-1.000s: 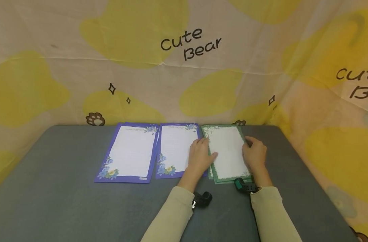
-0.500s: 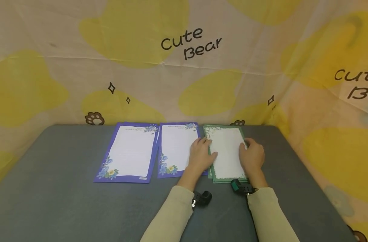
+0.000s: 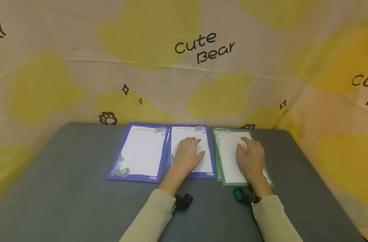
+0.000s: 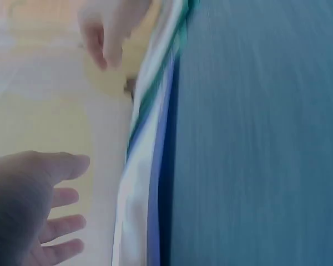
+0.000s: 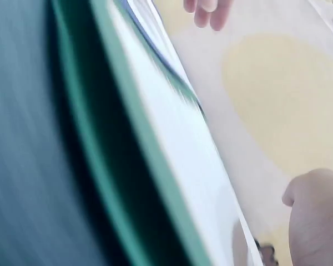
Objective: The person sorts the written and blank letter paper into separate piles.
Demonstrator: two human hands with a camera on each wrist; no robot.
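In the head view, my left hand hovers over the middle purple-bordered sheet of stationery paper, its fingers spread and holding nothing. The left wrist view shows that hand raised clear of the paper. My right hand is above the stack of green-bordered sheets, its fingers loosely bent with nothing seen between them. In the right wrist view, a gap shows between the right hand and the green-edged sheets. The green sheets overlap a little unevenly at their left side.
Another stack of purple-bordered sheets with blue flowers lies at the left. All the paper lies near the far edge of the grey table. A patterned cloth hangs behind the table. Each wrist wears a black camera.
My left hand has left the green sheets' left edge and moved left over the middle purple sheet. My right hand has come off the right edge to above the green stack. The head view has shifted slightly.
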